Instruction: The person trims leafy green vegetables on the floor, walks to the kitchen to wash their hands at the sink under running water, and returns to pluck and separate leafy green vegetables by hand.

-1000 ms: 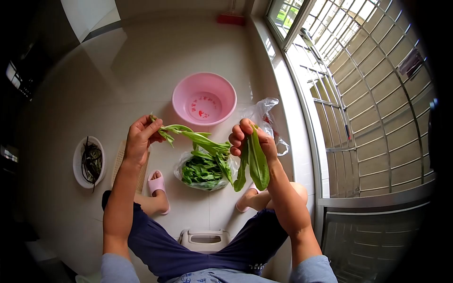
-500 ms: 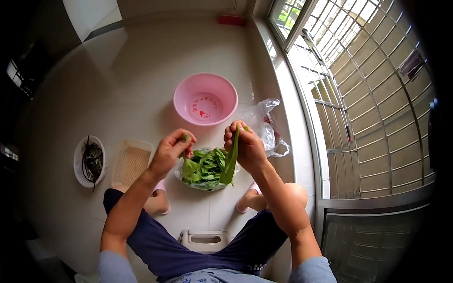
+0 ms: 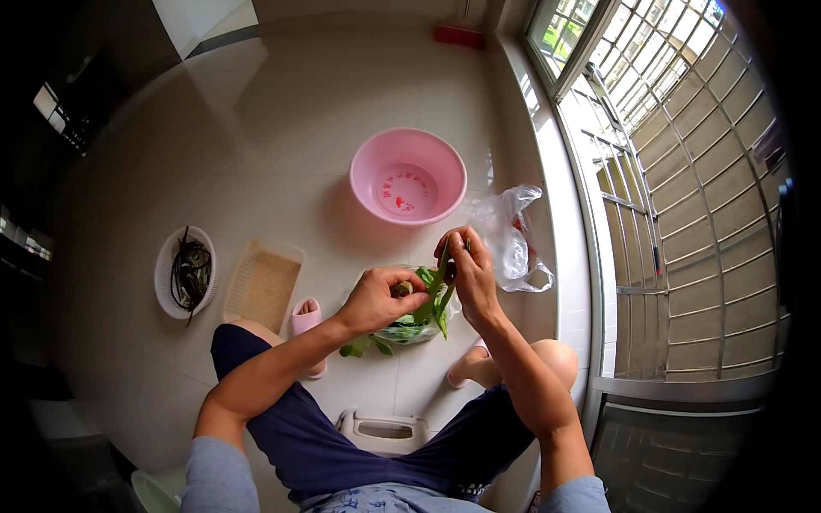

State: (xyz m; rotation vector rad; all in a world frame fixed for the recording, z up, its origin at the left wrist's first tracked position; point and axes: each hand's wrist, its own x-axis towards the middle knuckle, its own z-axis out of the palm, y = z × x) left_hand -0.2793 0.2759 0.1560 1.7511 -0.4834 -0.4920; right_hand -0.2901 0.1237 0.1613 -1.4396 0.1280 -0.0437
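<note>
My right hand (image 3: 470, 263) pinches a leafy green (image 3: 440, 286) whose long leaves hang down over the bag. Close beside it, my left hand (image 3: 383, 299) is closed, its fingertips at the leaves. A small brownish-green bit (image 3: 401, 290) shows inside its curled fingers; I cannot make out its exact kind. Under both hands, a clear plastic bag (image 3: 432, 330) of cut leafy greens sits on the floor, partly hidden by the hands. A few leaves (image 3: 366, 346) stick out below my left wrist.
Beyond the hands stands a pink basin (image 3: 363, 184). To its right, by the wall, lies a clear plastic bag (image 3: 509, 248). At left are a white basket (image 3: 161, 278) with dark stringy vegetables and a shallow beige basket (image 3: 263, 286). A plastic stool (image 3: 383, 425) is beneath me.
My left hand has moved right, close to my right hand, and the leaf spread below it is no longer seen there. Leaves now show below my left wrist. The whole view has shifted.
</note>
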